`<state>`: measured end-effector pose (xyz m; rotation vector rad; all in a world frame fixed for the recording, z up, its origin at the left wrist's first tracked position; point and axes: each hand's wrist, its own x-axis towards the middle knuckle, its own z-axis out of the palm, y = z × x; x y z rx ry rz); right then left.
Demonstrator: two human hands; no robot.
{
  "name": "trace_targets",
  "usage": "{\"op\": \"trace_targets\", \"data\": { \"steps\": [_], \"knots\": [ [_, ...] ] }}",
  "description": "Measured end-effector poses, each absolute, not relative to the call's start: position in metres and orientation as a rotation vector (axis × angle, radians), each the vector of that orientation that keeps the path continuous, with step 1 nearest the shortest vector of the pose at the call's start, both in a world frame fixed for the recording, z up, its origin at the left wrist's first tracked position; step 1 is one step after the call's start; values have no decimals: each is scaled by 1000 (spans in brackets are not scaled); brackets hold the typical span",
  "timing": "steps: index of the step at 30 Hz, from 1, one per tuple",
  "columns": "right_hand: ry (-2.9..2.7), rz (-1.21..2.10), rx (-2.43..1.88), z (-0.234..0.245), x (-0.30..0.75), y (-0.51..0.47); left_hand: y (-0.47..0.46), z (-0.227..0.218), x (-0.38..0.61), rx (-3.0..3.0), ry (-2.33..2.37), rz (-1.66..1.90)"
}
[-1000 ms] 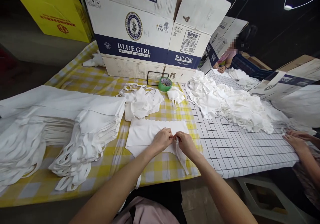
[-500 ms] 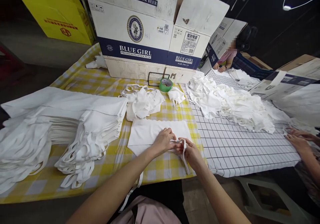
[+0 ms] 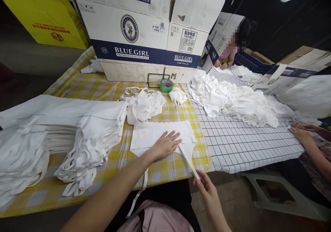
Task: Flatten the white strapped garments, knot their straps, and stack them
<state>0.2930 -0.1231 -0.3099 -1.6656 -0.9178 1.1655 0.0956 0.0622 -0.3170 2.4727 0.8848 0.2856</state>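
Note:
A white camisole top lies flat on the yellow checked tablecloth in front of me. My left hand rests on it with the palm down and the fingers spread. Beyond the table's front edge, my right hand pinches the end of the top's right strap, which is drawn out towards me. The other strap hangs over the edge by my lap. To the left is a thick stack of similar white tops, their straps bunched and trailing at the front.
A large beer carton stands behind, with green tape and crumpled white garments before it. A heap of white garments covers part of the grid-patterned cloth. Co-workers' hands are at right; a stool stands below.
My left hand has opened from a pinch and flattened on the top. My right hand has moved down towards me, pulling the strap out straight. The view has shifted slightly right.

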Motion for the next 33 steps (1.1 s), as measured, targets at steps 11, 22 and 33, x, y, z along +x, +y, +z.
{"op": "trace_targets", "data": {
  "steps": [11, 22, 33],
  "knots": [
    [-952, 1006, -1834, -362, 286, -174, 59, -307, 69, 2322, 973, 382],
    [-831, 1940, -1265, -342, 129, -131, 1, -326, -10, 2449, 1284, 312],
    [-1977, 855, -2029, -316, 197, -184, 1, -331, -13, 2562, 1282, 311]
  ]
}}
